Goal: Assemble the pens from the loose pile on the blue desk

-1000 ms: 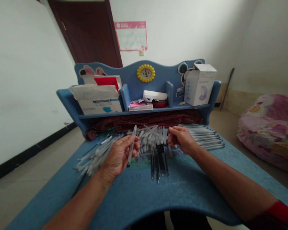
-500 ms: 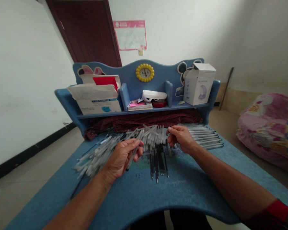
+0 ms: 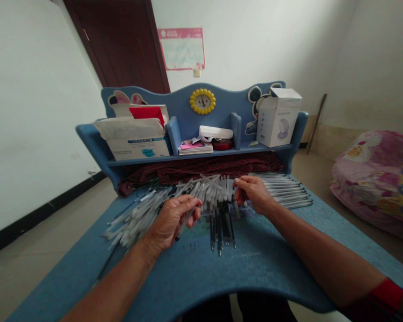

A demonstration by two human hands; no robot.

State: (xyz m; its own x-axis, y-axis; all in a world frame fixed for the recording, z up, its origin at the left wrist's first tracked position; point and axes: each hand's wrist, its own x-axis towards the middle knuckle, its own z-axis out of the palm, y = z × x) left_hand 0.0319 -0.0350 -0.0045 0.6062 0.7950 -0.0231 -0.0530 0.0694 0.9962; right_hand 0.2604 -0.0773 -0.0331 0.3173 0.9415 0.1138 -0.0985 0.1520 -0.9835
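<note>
My left hand point(image 3: 176, 219) is closed around a translucent pen barrel point(image 3: 184, 223) with a dark end pointing down toward me. To its right, my right hand point(image 3: 250, 192) has thumb and forefinger pinched at the edge of a heap of clear pen barrels point(image 3: 210, 188); whatever is in that pinch is too small to make out. Between the hands, several dark pen refills point(image 3: 221, 232) lie with metal tips toward me. More barrels point(image 3: 137, 219) are heaped beyond my left forearm. Pens with dark ends point(image 3: 289, 192) lie in a row right of my right hand.
All this lies on a blue desk point(image 3: 255, 268) with a curved front edge. A shelf at the back holds an open mask box point(image 3: 137, 145), booklets point(image 3: 196, 149) and a white carton point(image 3: 278, 118). Checked cloth point(image 3: 201, 167) is bunched beneath it.
My left hand has shifted very slightly, with the pen barrel still in it. My right hand stays in the same place.
</note>
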